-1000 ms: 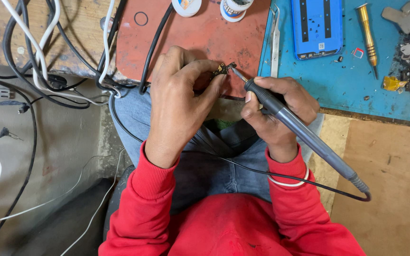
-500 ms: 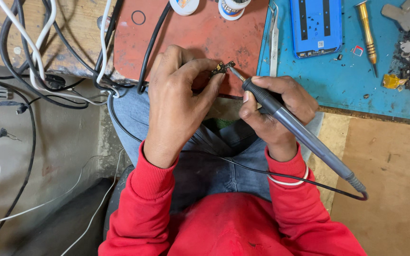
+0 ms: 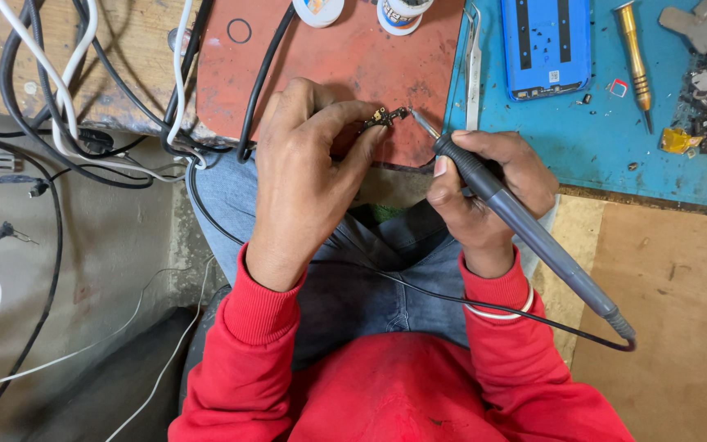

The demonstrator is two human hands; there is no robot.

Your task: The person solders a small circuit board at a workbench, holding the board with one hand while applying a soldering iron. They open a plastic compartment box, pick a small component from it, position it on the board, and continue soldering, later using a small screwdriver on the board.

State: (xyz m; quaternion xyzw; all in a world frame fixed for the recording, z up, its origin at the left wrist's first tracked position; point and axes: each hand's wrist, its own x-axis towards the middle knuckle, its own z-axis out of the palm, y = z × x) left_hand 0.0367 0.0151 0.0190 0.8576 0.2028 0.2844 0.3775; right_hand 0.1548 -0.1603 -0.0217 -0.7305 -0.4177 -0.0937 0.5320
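While my left hand (image 3: pixel 304 176) pinches a small component (image 3: pixel 384 117) between its fingertips, my right hand (image 3: pixel 488 192) grips the soldering iron (image 3: pixel 525 233), tip just beside the component.

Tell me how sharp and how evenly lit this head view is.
Head view: even, soft light, no hard glare; left hand, small part and soldering iron in the right hand look sharp; only faint shadows under the hands; cables at the left edge lie dimmer.

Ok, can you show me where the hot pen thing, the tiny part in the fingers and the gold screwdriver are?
soldering iron (image 3: pixel 525 225), head view, middle of its grey handle.
tiny part (image 3: pixel 385 117), head view, its exposed end past the fingertips.
gold screwdriver (image 3: pixel 633 49), head view, middle of its gold handle.
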